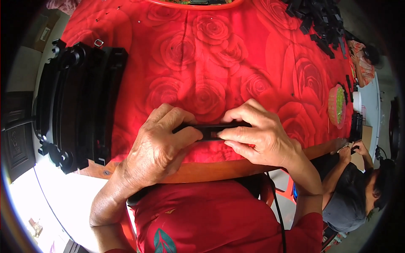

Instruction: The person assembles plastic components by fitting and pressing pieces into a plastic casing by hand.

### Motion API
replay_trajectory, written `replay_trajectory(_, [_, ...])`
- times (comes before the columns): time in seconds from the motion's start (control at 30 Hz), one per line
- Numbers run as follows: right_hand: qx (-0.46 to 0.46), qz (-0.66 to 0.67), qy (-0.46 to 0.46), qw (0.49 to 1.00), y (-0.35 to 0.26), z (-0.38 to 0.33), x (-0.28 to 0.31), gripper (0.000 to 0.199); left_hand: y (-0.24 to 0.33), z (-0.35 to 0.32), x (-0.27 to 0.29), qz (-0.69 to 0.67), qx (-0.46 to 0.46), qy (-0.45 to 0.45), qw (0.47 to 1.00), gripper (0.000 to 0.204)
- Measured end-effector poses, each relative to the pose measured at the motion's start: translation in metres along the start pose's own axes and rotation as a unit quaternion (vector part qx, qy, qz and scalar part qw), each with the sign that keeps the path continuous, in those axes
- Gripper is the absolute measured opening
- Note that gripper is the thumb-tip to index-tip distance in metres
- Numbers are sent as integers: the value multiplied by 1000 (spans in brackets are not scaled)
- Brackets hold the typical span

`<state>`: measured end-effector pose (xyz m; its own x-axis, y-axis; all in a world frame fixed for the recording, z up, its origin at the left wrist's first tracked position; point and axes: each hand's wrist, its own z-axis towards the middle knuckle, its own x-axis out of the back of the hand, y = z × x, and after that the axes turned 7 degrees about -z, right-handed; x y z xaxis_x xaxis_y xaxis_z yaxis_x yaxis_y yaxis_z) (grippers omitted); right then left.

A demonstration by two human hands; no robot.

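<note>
Both my hands hold one long, narrow black plastic part (206, 132) level above the near edge of the red table cover. My left hand (162, 139) is closed round its left end, thumb along the front. My right hand (257, 133) pinches the right portion, with thumb and fingertips close to an opening in its middle. The part's ends are hidden under my fingers, and I cannot make out its exact kind. To the left lies a stack of long black plastic strips (80, 105), side by side.
A heap of small black plastic pieces (318, 23) lies at the far right. A pink basket (336, 105) with green bits sits at the right edge, and a red-rimmed tray (198, 6) at the far edge. Another person (350, 189) works at the right. A small metal ring (98, 43) lies beyond the stack.
</note>
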<state>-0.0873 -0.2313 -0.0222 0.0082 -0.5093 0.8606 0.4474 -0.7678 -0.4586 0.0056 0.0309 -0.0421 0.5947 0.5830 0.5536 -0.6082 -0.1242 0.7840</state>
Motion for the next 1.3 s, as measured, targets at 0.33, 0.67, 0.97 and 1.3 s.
replay_trajectory(0.33, [18,-23,21,999,-1,-2,-6,31,1,-2,-2,-21,3,1,1000,26])
replay_trajectory(0.67, [12,6,10,1000,0,-2,-3,26,5,-1,-9,34,-28,19,999,22])
replay_trajectory(0.97, [18,-15,18,1000,-7,1,-4,23,4,-1,-8,20,-29,12,999,20])
replay_trajectory(1.3, [-25,54,-6,998,-4,-3,-3,26,3,1,-3,-32,-8,1,999,22])
